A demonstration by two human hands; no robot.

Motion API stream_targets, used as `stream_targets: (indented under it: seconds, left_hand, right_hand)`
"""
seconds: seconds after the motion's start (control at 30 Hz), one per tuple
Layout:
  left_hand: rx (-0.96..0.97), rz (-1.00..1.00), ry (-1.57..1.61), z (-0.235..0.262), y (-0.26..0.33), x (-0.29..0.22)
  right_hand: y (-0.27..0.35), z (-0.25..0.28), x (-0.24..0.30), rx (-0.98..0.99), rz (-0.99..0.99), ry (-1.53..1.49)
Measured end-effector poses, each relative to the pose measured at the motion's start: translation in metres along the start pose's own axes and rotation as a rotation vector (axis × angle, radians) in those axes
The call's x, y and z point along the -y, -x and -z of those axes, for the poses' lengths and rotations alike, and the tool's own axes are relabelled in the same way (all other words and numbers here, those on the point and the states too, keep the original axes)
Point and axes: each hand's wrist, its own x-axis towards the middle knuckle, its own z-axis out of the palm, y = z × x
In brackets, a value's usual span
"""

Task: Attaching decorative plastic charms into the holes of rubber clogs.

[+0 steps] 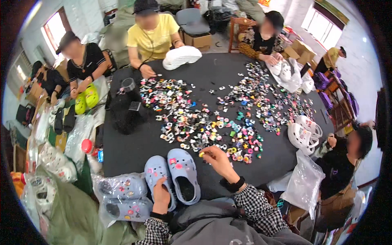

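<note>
Two light blue foam clogs stand side by side at the table's near edge. My left hand [161,195] grips the left clog [156,168] at its opening, with fingers partly hidden inside. The right clog [182,164] stands beside it, untouched, with pink and red charms on its toe. Above and right of it, my right hand [218,161] pinches a small yellow charm [201,154]. Just beyond that hand spreads a large pile of mixed small shoe charms [228,130].
Bagged blue clogs [124,198] lie at my left. A red-lidded container [87,146] stands beyond them. White clogs [303,134] and a clear plastic bag [303,181] are on the right. Several people sit around the black table [122,153], one holding a white clog [181,57].
</note>
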Motion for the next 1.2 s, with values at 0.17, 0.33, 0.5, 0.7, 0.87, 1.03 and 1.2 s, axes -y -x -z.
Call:
stream_targets:
  seconds: [0.17,0.33,0.5,0.7,0.87,1.03,1.2]
  left_hand:
    - [-0.019,-0.159,-0.171,-0.013,-0.005,0.031]
    - [-0.025,-0.232,-0.177,-0.01,-0.004,0.03]
    - [-0.069,-0.265,-0.235,-0.012,-0.005,0.042]
    - [-0.031,-0.183,-0.02,-0.014,-0.006,0.054]
    - [0.001,-0.03,0.144,-0.015,-0.006,0.038]
    - [-0.036,-0.167,-0.24,-0.015,-0.007,0.046]
    - [-0.016,-0.003,0.18,-0.015,-0.007,0.047]
  right_hand:
    - [0.012,0.057,-0.078,-0.295,-0.116,0.225]
    - [-0.014,0.085,-0.11,-0.366,-0.112,0.341]
    - [-0.039,0.093,-0.128,-0.347,-0.102,0.555]
    - [-0.043,0.096,-0.145,-0.2,-0.081,0.68]
    - [-0.05,0.086,-0.136,-0.318,0.027,0.635]
    - [-0.083,0.095,-0.142,-0.404,0.049,0.707]
    - [-0.107,0.101,-0.146,-0.319,-0.098,0.865]
